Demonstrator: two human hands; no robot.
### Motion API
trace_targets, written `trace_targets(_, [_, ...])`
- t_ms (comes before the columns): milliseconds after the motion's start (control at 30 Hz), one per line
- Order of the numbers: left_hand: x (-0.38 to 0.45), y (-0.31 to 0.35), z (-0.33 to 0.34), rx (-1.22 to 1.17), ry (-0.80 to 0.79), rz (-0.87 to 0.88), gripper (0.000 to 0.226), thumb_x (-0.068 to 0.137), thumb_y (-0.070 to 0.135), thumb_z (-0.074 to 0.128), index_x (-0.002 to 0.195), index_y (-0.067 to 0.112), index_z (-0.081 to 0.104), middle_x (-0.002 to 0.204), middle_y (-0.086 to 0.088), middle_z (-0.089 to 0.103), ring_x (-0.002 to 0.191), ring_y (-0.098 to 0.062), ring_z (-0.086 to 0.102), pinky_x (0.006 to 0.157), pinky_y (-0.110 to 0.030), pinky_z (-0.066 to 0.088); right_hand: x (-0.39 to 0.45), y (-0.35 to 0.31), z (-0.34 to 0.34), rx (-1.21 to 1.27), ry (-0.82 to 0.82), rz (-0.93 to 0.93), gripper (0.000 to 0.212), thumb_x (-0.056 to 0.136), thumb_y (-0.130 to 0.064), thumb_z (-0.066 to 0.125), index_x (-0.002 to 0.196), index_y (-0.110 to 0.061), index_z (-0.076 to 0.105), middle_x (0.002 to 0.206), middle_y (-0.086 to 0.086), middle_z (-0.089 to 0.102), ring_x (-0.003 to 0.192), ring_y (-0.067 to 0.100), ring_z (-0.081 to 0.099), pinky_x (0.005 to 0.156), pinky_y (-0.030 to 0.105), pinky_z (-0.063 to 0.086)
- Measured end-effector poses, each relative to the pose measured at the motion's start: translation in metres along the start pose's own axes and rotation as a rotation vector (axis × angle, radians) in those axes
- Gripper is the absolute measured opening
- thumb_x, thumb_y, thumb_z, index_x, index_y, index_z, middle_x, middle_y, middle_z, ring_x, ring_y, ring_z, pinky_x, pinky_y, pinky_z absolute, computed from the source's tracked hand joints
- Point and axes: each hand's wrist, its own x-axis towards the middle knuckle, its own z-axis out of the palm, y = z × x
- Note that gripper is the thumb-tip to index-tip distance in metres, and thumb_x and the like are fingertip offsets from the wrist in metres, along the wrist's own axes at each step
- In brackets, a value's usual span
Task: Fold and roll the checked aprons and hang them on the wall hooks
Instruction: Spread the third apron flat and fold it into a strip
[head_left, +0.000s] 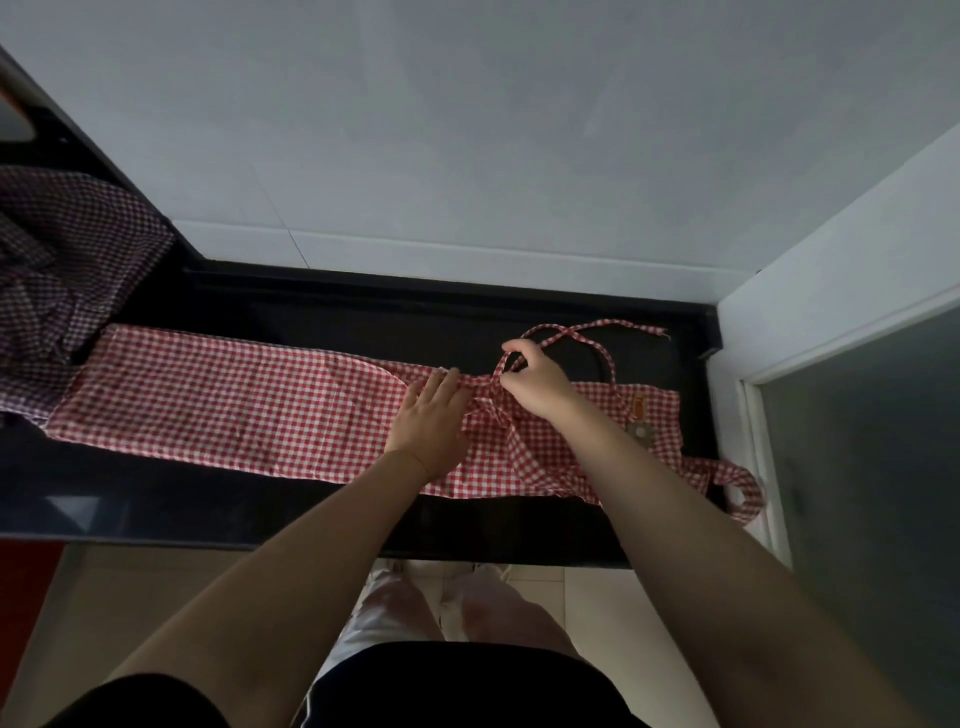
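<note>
1. Head view, middle of the frame: a red-and-white checked apron (223, 400) lies folded into a long strip along a black countertop (156, 499), running from the left third of the frame to the right edge of the counter.
2. The left hand (431, 423) rests palm down on the strip just right of centre, fingers straight and close together, their tips at the far edge of the cloth.
3. The right hand (532, 382) sits just beside it, to the right, with fingers curled; thumb and forefinger pinch a checked tie strap (582, 330) and hold it lifted off the apron.
4. That strap crosses itself in a loose loop on the bare counter at upper right (its frayed end points toward the right wall).
5. A second strap loop (743, 491) hangs over the counter's front edge at the lower right of the apron.
6. A small orange label (638, 404) and a dark round badge (640, 434) sit on the right end of the apron.
7. Upper left of the frame: a dark purple checked apron (62, 270) lies crumpled on the counter, its lower edge touching the red strip's left end.
8. White wall tiles (467, 156) fill the top of the frame.
</note>
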Motion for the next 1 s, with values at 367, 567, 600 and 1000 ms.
trace_targets(367, [0.022, 0.002, -0.016, 0.029, 0.142, -0.031, 0.039, 0.104, 0.028, 0.040, 0.141, 0.021, 0.046, 0.139, -0.002, 0.056, 0.133, -0.021, 0.047, 0.123, -0.048, 0.012, 0.025, -0.011, 0.004, 0.820, -0.007, 0.334, 0.035, 0.099, -0.008, 0.047, 0.129, -0.017, 0.063, 0.132, 0.003, 0.062, 0.122, 0.024, 0.056, 0.108, 0.044, 0.044])
trace_targets(567, [0.035, 0.004, -0.014, 0.134, 0.146, -0.058, 0.024, 0.100, 0.022, 0.048, 0.120, 0.023, 0.061, 0.121, -0.001, 0.060, 0.120, -0.022, 0.053, 0.119, -0.048, 0.022, 0.025, 0.003, -0.035, 1.130, 0.146, 0.271, 0.043, 0.097, -0.008, 0.046, 0.138, -0.016, 0.057, 0.131, 0.001, 0.058, 0.119, 0.021, 0.052, 0.102, 0.040, 0.039])
trace_targets(600, [0.037, 0.006, -0.014, 0.144, 0.148, -0.067, 0.021, 0.099, 0.021, 0.049, 0.113, 0.022, 0.064, 0.116, -0.001, 0.061, 0.116, -0.022, 0.053, 0.118, -0.047, 0.025, 0.027, 0.007, -0.044, 1.159, 0.169, 0.268, 0.041, 0.098, -0.010, 0.046, 0.138, -0.017, 0.057, 0.130, 0.001, 0.058, 0.118, 0.021, 0.053, 0.102, 0.040, 0.038])
trace_targets(1000, [0.060, 0.014, -0.020, 0.058, 0.143, -0.173, 0.018, 0.097, 0.019, 0.045, 0.094, 0.019, 0.063, 0.086, 0.004, 0.050, 0.084, -0.014, 0.045, 0.096, -0.034, 0.039, 0.037, 0.032, -0.106, 0.974, 0.449, 0.373, 0.037, 0.096, -0.018, 0.053, 0.133, -0.012, 0.057, 0.135, 0.010, 0.055, 0.121, 0.028, 0.056, 0.086, 0.038, 0.049])
